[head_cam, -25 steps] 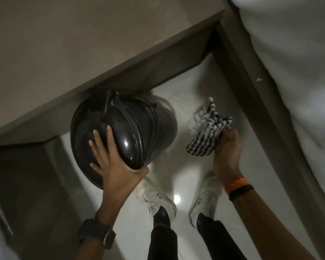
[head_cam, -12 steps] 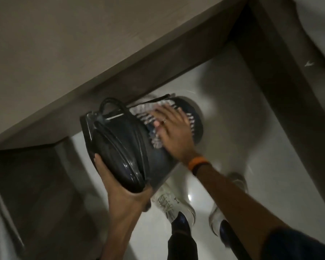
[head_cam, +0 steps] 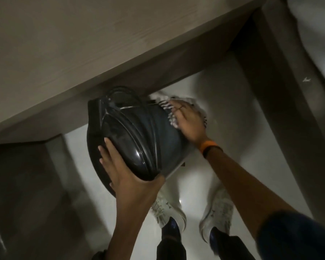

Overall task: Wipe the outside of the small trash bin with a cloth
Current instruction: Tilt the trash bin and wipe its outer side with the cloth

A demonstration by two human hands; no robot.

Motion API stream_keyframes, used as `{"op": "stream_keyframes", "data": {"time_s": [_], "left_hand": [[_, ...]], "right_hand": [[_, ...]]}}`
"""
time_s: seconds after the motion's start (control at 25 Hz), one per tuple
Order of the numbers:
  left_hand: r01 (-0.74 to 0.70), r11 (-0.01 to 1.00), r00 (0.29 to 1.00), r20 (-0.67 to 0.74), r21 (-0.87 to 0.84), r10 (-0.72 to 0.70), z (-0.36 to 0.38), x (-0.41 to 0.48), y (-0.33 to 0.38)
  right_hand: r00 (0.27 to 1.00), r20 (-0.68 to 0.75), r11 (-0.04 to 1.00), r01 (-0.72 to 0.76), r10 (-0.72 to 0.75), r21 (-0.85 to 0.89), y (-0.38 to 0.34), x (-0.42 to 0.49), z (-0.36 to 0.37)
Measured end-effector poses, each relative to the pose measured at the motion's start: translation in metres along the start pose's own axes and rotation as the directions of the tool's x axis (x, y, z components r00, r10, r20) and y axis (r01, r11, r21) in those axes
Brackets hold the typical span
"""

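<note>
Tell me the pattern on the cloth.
Black-and-white stripes on the cloth, seen in the head view under the right hand.

Trash bin: black plastic, glossy, smooth lid with highlights. Cloth: soft woven fabric, striped, matt. Desk top: wood-grain, matt. Floor: pale tile, polished, reflective. Sneakers: white knit textile.

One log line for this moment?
left hand: holds bin tilted | right hand: presses cloth on bin side
</note>
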State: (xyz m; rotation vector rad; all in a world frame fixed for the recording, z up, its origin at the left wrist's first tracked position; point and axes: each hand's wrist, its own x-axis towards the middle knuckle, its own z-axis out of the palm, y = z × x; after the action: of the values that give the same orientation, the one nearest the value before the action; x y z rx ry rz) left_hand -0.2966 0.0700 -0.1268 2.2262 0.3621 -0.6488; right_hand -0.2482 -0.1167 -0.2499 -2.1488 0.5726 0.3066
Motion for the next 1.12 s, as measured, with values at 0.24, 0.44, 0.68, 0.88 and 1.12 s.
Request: {"op": "stream_keyframes", "data": {"time_s": [0.24,0.44,0.68,0.88,1.12], "left_hand": [[-0.008,0.996,1.0,0.011,-0.09,0.009,0.001,0.026,0.019],[0.027,0.985,0.999,-0.041,-0.168,-0.034,-0.006,0.044,0.015],[-0.06,0.996,0.998,0.039,0.065,0.058,0.007,0.011,0.019],[0.027,1.0,0.999,-0.03,0.005,-0.026,-0.001,0.018,0.014],[0.122,0.978,0.986,-0.093,-0.171,-0.139,-0.013,0.056,0.031]], "right_hand": [[0.969,0.017,0.956,0.242,-0.248,0.167,-0.023,-0.073,0.017],[0.995,-0.065,0.944,-0.049,0.075,0.326,0.035,-0.061,0.012],[0.994,-0.107,0.901,0.044,0.002,0.432,0.005,-0.07,0.025],[0.981,-0.108,0.971,0.178,-0.161,0.163,0.02,-0.063,0.038],[0.999,-0.009,0.979,0.039,-0.038,0.199,0.014,-0.056,0.032]]}}
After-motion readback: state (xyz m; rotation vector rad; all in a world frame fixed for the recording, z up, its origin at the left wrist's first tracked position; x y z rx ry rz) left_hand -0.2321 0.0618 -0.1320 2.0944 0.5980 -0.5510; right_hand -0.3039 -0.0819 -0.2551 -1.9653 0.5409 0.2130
